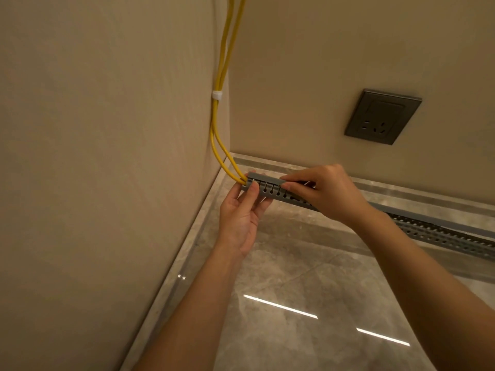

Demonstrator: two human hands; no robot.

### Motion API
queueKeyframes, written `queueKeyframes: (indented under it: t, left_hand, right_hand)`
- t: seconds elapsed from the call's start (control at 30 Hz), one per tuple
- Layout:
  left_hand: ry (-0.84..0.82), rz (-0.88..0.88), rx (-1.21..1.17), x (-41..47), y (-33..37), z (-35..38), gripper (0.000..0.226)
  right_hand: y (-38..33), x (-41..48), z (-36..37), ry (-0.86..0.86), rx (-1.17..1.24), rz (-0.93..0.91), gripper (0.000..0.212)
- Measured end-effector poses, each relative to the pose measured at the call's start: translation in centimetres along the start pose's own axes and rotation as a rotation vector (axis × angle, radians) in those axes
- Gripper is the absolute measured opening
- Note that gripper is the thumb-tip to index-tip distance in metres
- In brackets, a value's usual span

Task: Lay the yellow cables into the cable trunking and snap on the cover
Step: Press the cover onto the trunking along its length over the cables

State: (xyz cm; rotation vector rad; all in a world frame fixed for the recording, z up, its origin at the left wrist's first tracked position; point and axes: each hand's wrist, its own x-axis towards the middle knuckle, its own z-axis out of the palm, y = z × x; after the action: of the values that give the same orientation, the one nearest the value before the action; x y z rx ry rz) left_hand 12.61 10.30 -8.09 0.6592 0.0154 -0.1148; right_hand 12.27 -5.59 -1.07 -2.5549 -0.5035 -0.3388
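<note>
Beige walls meet in a corner over a glossy grey marble floor (294, 290); at 2 o'clock sits a dark grey wall socket (383, 116); the yellow cables (220, 121) drop from 12 o'clock down the corner, bound by a white clip (217, 95), and curve into the left end of the grey slotted cable trunking (439, 232), which runs along the skirting toward 4 o'clock; your left hand (241, 218) grips that end, thumb pressed on the slotted side, fingers curled behind; your right hand (329, 194) pinches the cover (265, 179) on top between thumb and forefinger
</note>
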Motion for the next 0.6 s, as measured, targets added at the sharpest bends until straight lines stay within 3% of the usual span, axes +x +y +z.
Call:
queueKeyframes:
  t: [0.2, 0.37, 0.6]
  left_hand:
    - [-0.013, -0.015, -0.01, -0.1, 0.2, -0.1, 0.042]
    - [0.068, -0.032, -0.021, 0.0, 0.2, 0.5, 0.03]
    - [0.111, -0.067, -0.005, -0.2, 0.3, 0.5, 0.02]
  right_hand:
    - [-0.3, 0.0, -0.6, -0.093, -0.024, 0.002, 0.026]
    - [-1.3, -0.9, 0.5, -0.069, -0.343, -0.071, 0.033]
    - [-2.2, -0.4, 2.2, -0.008, -0.529, 0.03, 0.016]
